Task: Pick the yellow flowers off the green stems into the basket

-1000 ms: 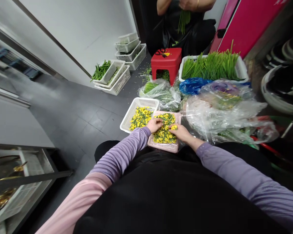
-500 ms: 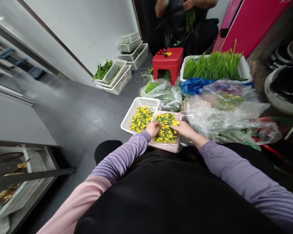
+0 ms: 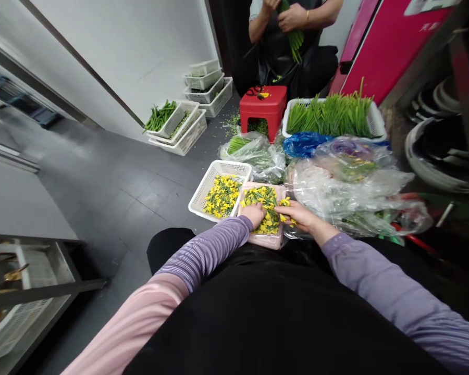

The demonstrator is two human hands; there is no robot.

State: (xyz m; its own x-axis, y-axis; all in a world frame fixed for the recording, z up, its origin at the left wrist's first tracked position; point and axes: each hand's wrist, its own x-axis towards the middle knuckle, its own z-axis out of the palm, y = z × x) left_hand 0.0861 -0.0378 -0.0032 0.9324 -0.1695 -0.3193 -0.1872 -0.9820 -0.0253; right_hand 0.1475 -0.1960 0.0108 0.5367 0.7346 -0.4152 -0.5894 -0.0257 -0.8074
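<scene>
A pink tray (image 3: 271,241) of yellow flowers with green stems lies at my lap. My left hand (image 3: 254,213) is over the tray's left part, its fingers curled down among the flowers; what they pinch, if anything, is hidden. At the tray's right edge, my right hand (image 3: 297,214) is closed on several yellow flowers (image 3: 285,203). A white perforated basket (image 3: 198,200), touching the tray on the left, holds more of the yellow flowers.
Plastic bags (image 3: 336,190) of greens lie on the right. Farther back stand a red stool (image 3: 263,104) with scissors, a basket of green stalks (image 3: 377,122) and stacked white baskets (image 3: 187,136). Another person's hands (image 3: 293,18) hold green stalks.
My left hand has moved right and down over the flowers in the tray. More flowers now show in my right hand. The other person's hands are more fully in view.
</scene>
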